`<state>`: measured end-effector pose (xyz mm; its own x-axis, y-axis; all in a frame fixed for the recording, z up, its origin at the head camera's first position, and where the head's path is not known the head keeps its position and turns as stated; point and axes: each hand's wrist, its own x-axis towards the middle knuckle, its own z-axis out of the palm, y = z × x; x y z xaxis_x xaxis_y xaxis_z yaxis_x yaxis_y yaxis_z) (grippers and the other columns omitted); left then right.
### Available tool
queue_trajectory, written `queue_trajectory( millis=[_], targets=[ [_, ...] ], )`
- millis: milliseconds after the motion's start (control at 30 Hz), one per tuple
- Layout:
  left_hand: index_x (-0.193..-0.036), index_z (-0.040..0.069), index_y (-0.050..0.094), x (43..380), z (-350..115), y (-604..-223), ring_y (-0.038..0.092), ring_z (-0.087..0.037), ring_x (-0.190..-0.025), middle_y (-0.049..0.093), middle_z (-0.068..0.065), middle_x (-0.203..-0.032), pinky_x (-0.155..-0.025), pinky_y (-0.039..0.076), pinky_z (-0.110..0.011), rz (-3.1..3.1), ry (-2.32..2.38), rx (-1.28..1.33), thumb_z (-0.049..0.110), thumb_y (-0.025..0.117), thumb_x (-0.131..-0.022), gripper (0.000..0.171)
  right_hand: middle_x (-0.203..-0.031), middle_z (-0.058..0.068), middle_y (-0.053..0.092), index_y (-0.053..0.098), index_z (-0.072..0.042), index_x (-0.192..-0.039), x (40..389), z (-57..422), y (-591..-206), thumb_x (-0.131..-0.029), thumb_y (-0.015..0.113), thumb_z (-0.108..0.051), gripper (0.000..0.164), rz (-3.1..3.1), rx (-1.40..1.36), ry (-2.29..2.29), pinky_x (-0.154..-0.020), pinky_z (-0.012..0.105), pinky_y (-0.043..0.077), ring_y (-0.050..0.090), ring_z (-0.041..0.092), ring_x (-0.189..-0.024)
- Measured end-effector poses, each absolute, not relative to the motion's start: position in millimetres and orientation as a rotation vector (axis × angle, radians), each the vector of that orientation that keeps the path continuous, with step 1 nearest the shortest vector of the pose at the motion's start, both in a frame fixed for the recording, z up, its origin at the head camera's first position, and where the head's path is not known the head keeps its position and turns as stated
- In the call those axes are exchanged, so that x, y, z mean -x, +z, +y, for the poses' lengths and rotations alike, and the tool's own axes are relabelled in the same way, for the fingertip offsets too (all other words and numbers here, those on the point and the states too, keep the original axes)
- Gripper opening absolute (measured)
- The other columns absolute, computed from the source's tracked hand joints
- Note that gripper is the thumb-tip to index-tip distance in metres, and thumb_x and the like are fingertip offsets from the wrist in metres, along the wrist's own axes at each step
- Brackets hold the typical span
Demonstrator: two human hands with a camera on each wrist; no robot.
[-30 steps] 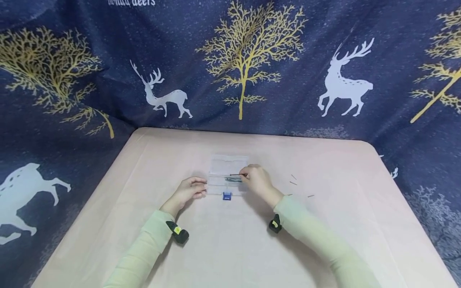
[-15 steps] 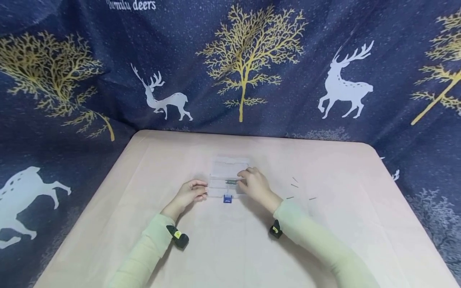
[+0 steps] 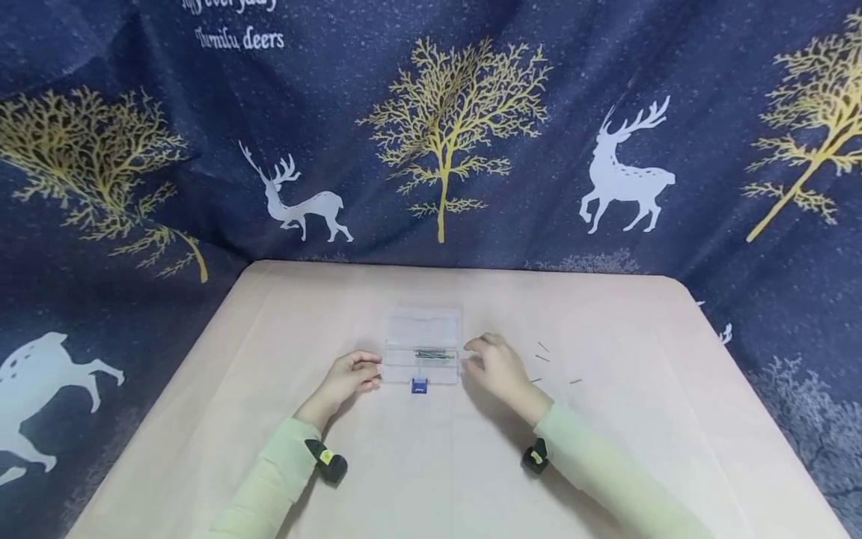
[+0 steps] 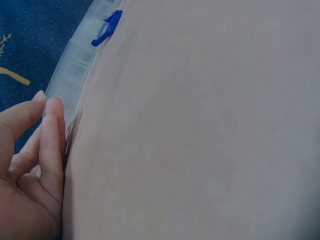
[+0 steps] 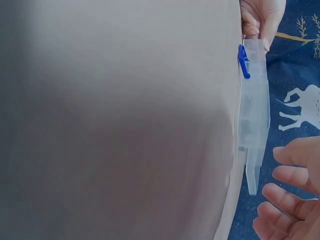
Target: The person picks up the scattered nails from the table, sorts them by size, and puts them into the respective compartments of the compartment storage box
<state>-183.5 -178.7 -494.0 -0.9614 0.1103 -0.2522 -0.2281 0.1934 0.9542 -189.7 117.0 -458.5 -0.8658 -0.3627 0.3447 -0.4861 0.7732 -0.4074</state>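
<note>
A clear plastic storage box [image 3: 400, 373] with dividers and a blue latch [image 3: 420, 385] lies on the table, its lid [image 3: 424, 326] folded back. Several thin, dark, nail-like rods [image 3: 435, 354] lie together in its rear compartment; their exact kind is too small to tell. My left hand [image 3: 346, 380] holds the box's left end between thumb and fingers, seen closer in the left wrist view. Just off the box's right end, my right hand [image 3: 500, 368] hovers with loosely bent fingers and nothing in them. In the right wrist view, its fingers [image 5: 287, 200] are spread apart.
Several loose thin rods [image 3: 542, 358] lie scattered on the pale pink tablecloth [image 3: 431, 464], right of the right hand. A dark blue cloth [image 3: 390, 195] printed with deer and trees hangs behind the table.
The right hand released a thin rod into the box's rear compartment and moved right, clear of the box. The left hand stayed at the left end. The head view tilted up slightly.
</note>
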Motion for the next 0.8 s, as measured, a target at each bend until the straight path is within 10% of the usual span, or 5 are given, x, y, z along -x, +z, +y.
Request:
queue_trajectory(
  millis=[800],
  targets=[
    [-0.12,-0.011,0.052,185,-178,-493,0.063,-0.007,-0.069,0.066,-0.015,-0.099,-0.065,0.055,-0.014,2.214,1.814,0.122,0.006,0.058,-0.091,0.033,-0.085,0.011,0.066,0.07,-0.001,-0.088,170,204,-463,-0.078,0.071,-0.003,0.011,-2.83,-0.656,0.417,-0.075,0.039,0.057,0.063,0.027,-0.081]
  ],
)
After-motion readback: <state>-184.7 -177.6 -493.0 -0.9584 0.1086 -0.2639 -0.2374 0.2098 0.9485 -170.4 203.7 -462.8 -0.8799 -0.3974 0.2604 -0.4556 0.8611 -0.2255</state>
